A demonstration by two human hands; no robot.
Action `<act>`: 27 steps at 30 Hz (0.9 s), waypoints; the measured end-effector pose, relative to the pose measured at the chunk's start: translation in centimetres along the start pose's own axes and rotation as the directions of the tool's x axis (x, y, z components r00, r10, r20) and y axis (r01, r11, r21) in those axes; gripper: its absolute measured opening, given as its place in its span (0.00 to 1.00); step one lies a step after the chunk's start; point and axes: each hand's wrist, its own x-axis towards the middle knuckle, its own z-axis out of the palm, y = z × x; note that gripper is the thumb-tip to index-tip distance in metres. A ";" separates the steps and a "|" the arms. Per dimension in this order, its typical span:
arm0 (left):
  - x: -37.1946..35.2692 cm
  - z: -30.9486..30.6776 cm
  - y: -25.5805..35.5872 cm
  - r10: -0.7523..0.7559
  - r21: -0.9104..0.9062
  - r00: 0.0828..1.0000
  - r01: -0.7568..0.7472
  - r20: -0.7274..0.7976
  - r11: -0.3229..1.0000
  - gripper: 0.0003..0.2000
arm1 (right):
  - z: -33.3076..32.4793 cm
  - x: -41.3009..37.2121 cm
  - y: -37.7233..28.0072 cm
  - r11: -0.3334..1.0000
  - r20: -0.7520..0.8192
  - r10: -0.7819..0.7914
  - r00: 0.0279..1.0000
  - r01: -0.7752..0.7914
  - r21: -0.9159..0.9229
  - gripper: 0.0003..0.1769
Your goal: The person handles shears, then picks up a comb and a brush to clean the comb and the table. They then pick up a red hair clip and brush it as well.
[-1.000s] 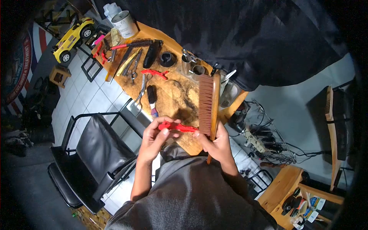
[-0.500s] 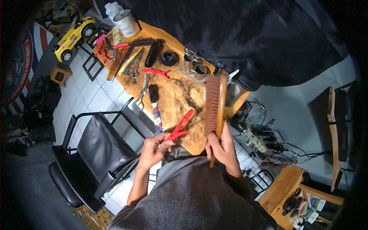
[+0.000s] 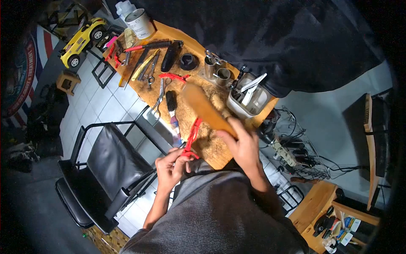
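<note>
My left hand (image 3: 170,168) is closed on a red hair clip (image 3: 193,134), which points up over the near part of the wooden table (image 3: 216,157). My right hand (image 3: 243,146) grips the handle of a wooden brush (image 3: 205,109). The brush is smeared by motion; its wooden back faces me and its bristles are hidden beneath. Dark hair clippings lie on the tabletop. Left of the wooden brush rests a black-bristled brush (image 3: 171,101), with scissors (image 3: 160,98) beside it. Another red hair clip (image 3: 174,77) lies just beyond the wooden brush's head.
A clear bin (image 3: 249,101) with white-handled tools and metal cups (image 3: 222,76) line the table's right side. Combs, a black hair clipper (image 3: 171,56) and a can (image 3: 140,24) are farther back. A black chair (image 3: 114,163) stands left; cables (image 3: 302,156) hang right.
The wooden brush has swung left and down from upright, its back turned toward me, uncovering the clear bin. The red hair clip in my left hand has turned slightly and shifted left.
</note>
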 end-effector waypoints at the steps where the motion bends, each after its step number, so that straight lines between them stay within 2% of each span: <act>1: -0.4 -0.2 -0.9 0.007 -0.001 1.000 -0.007 -0.001 1.000 0.10 | -0.4 0.5 -0.7 0.995 -0.036 0.031 0.999 -0.028 0.099 0.22; 2: -0.7 -0.2 -1.4 -0.002 -0.020 1.000 0.002 -0.010 1.000 0.11 | -1.0 1.0 -1.6 0.979 -0.069 0.064 0.996 -0.049 0.200 0.21; 4: -0.9 -0.2 -1.8 -0.024 -0.057 0.999 0.023 -0.024 0.998 0.11 | -2.0 1.3 -2.6 0.938 0.128 0.057 0.990 -0.097 0.332 0.18; 6: -0.7 0.3 -1.0 -0.055 -0.110 0.996 0.047 -0.073 0.993 0.09 | -1.8 1.1 -1.9 0.891 0.328 -0.021 0.944 -0.131 0.435 0.17; 7: -0.5 0.8 -0.2 -0.096 -0.150 0.990 0.079 -0.107 0.986 0.07 | -1.1 0.9 -1.8 0.853 0.375 -0.101 0.922 -0.114 0.509 0.18; 8: -0.3 0.9 0.2 -0.138 -0.191 0.981 0.111 -0.138 0.975 0.05 | -1.3 0.7 -1.9 0.862 0.503 -0.091 0.860 -0.184 0.472 0.18; 10: -0.3 0.8 -0.1 -0.111 -0.172 0.986 0.089 -0.123 0.981 0.05 | -0.9 0.9 -2.4 0.873 0.572 -0.116 0.812 -0.191 0.449 0.18; 11: -0.3 0.8 -0.2 -0.100 -0.161 0.989 0.081 -0.113 0.984 0.05 | -0.4 0.7 -2.0 0.886 0.491 -0.157 0.857 -0.097 0.453 0.19; 14: -0.5 1.1 0.5 -0.139 -0.294 0.985 0.104 -0.100 0.950 0.05 | -1.1 1.2 -3.3 0.977 0.174 -0.037 0.984 -0.001 0.214 0.19; 16: -0.8 0.9 -1.4 -0.047 -0.244 0.997 0.031 -0.060 0.969 0.06 | -1.1 1.6 -3.2 0.961 0.000 0.052 0.999 -0.050 0.272 0.19; 17: -0.9 0.7 -2.2 -0.001 -0.219 0.999 -0.007 -0.038 0.976 0.07 | -1.5 1.6 -3.0 0.934 0.050 0.071 0.996 -0.084 0.346 0.20; 18: -0.6 0.8 -1.7 -0.026 -0.201 0.998 0.013 -0.058 0.979 0.07 | -1.9 1.6 -2.8 0.901 0.100 0.085 0.991 -0.119 0.417 0.21; 21: 0.1 1.3 0.3 -0.116 -0.176 0.988 0.096 -0.102 0.980 0.07 | -2.3 0.5 -2.7 0.911 0.314 -0.056 0.948 -0.080 0.404 0.24; 22: 0.2 1.1 0.3 -0.106 -0.181 0.990 0.088 -0.090 0.979 0.07 | -2.5 0.3 -2.7 0.916 0.473 -0.039 0.880 -0.157 0.368 0.24; 24: 0.3 0.7 0.3 -0.089 -0.192 0.994 0.074 -0.069 0.979 0.07 | -2.0 0.1 -3.3 0.894 0.555 -0.078 0.828 -0.188 0.407 0.18; 25: 0.4 0.6 0.2 -0.043 -0.182 0.998 0.032 -0.056 0.983 0.06 | -1.2 -0.3 -2.6 0.889 0.534 -0.034 0.845 -0.219 0.402 0.20; 27: 0.6 0.7 0.1 0.009 -0.153 0.998 -0.018 -0.058 0.988 0.07 | -0.7 -0.3 -2.7 0.951 0.329 -0.049 0.943 -0.057 0.305 0.21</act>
